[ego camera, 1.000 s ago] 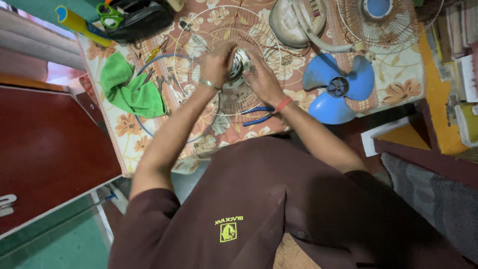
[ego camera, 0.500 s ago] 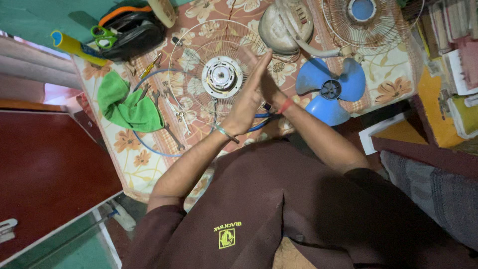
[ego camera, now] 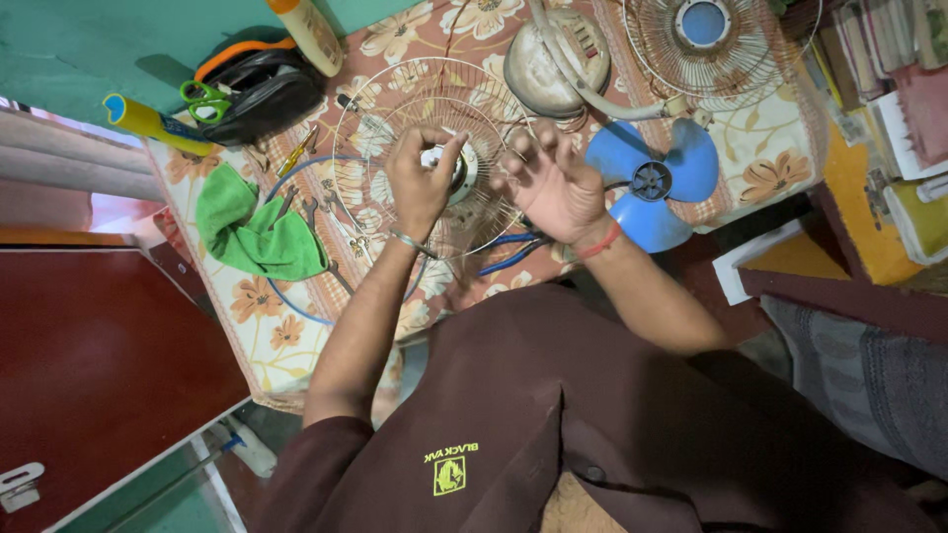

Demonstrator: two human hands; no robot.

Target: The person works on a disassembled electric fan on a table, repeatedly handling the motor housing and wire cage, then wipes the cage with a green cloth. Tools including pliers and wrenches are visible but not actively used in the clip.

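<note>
While the wire guard [ego camera: 395, 148] lies flat, left fingers [ego camera: 434, 148] pinch its motor [ego camera: 456, 170]; right fingers [ego camera: 538, 153] spread.

Shirt: dark maroon-brown, short-sleeved, loose over the torso
Sleeves: end above the elbows; both forearms bare
Chest mark: small yellow emblem with a short line of yellow lettering above it
Left wrist: thin metal bangle, silver-toned
Right wrist: red thread band wound around it
Left hand [ego camera: 423, 186]: bare, no glove, no ring that can be made out
Right hand [ego camera: 549, 186]: bare, no glove
Seams: a stitched seam runs down the shirt front
</note>
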